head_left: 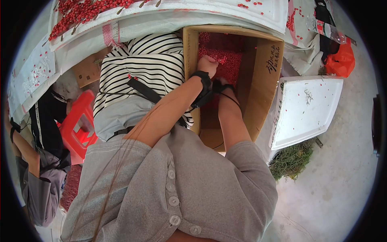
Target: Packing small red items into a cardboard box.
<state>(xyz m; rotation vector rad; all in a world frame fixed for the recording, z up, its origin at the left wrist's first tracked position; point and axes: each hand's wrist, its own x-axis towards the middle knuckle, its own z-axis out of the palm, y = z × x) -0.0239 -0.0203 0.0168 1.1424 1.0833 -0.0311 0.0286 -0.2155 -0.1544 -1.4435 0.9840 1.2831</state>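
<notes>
Head view, looking down. We see both forearms reaching into an open cardboard box (258, 76) whose floor is covered with small red berries (227, 52). The left hand (207, 64) is clenched into a fist on top of the berry heap, near the box's left wall; whether berries are enclosed in it we cannot tell. The right hand (221, 85) is mostly hidden behind the left wrist and its black wrist strap (203, 80), so we cannot tell the state of its grip.

We judge the berries to be light, round and loose, likely to roll and to slip between fingers, and probably soft enough to bruise under pressure. They are best taken by scooping with a cupped palm from the heap rather than pinching.

Just left of the box sits a person in a striped shirt (145, 64). More berries lie spread on a white sheet (133, 12) beyond the box. A white foam lid (306, 109) rests to the right of the box, with an orange bag (342, 60) farther off and a red plastic stool (78, 125) at the left.
</notes>
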